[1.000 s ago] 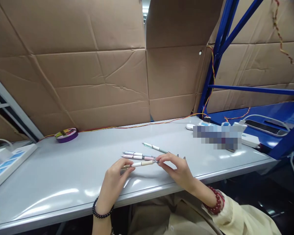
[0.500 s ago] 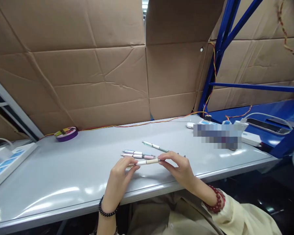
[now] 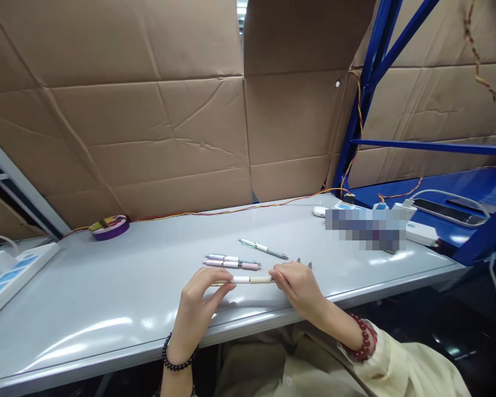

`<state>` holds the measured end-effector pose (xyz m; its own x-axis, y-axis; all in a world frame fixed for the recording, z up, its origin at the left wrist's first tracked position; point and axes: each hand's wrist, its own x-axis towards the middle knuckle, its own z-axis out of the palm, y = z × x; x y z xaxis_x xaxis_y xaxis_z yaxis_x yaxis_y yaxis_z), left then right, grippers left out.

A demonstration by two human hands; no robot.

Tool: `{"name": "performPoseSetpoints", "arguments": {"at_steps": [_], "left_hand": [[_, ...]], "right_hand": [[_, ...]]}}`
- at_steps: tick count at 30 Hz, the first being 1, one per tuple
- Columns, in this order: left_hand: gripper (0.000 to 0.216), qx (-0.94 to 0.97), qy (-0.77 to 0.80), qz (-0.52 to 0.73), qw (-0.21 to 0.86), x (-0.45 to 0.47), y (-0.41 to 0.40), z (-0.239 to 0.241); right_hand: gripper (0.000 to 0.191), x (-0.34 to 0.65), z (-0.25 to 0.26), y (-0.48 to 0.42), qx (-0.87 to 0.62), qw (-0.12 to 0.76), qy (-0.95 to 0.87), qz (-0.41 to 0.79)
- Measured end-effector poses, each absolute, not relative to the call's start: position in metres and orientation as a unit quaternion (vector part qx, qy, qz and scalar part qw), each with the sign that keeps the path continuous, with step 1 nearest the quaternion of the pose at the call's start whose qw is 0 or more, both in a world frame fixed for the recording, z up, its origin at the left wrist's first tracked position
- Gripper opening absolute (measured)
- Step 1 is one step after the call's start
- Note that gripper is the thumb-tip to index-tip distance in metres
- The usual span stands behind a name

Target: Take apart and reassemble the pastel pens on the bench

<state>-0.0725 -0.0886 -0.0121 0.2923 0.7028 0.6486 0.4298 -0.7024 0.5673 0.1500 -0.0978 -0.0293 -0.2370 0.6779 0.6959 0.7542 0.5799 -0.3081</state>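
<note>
A white and cream pen (image 3: 259,280) is held level just above the table's front part. My left hand (image 3: 204,292) pinches its white end between thumb and fingers. At the cream end, my right hand (image 3: 300,286) has its fingers curled around the tip, which they hide. Behind the held pen lie a pink and white pen (image 3: 231,265) and a blue and white pen (image 3: 227,257), side by side. A green and white pen (image 3: 262,248) lies slantwise farther back. Two small grey pointed pieces (image 3: 310,265) show just beyond my right hand, partly covered by it.
A purple tape roll (image 3: 109,227) sits at the back left, near a power strip (image 3: 22,270). Red and yellow wires (image 3: 215,212) run along the rear edge below cardboard panels (image 3: 182,121). On the right are a blurred-out item (image 3: 364,229), chargers, a phone (image 3: 448,213) and a blue metal frame (image 3: 367,82).
My right hand has turned over, its fingers now curled more tightly at the pen's tip. The pen has come slightly lower and more level. The green pen's tip is now uncovered.
</note>
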Motion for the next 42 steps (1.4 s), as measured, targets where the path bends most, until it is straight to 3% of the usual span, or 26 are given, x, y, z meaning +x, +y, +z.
{"name": "performPoseSetpoints", "arguments": {"at_steps": [15, 20, 25, 36, 39, 42], "left_hand": [[0.007, 0.779, 0.393, 0.473, 0.124, -0.0756, -0.0867, -0.0133], [0.005, 0.785, 0.369, 0.483, 0.116, -0.0755, -0.0891, -0.0129], [0.003, 0.792, 0.358, 0.481, 0.117, -0.0742, -0.0898, -0.0129], [0.006, 0.786, 0.371, 0.480, 0.120, -0.0742, -0.0901, -0.0120], [0.004, 0.784, 0.363, 0.485, 0.132, -0.0739, -0.0908, -0.0110], [0.004, 0.774, 0.369, 0.491, 0.153, -0.0758, -0.0940, -0.0090]], "right_hand": [[0.012, 0.1483, -0.0270, -0.0944, -0.381, 0.521, -0.763, 0.027], [0.023, 0.1505, -0.0230, -0.0958, -0.400, 0.503, -0.765, 0.051], [0.049, 0.1528, -0.0246, -0.0971, -0.413, 0.445, -0.790, 0.085], [0.011, 0.1491, -0.0222, -0.0982, -0.344, 0.540, -0.767, 0.040], [0.017, 0.1510, -0.0231, -0.0979, -0.371, 0.523, -0.765, 0.051], [0.037, 0.1528, -0.0210, -0.0967, -0.397, 0.487, -0.775, 0.072]]}}
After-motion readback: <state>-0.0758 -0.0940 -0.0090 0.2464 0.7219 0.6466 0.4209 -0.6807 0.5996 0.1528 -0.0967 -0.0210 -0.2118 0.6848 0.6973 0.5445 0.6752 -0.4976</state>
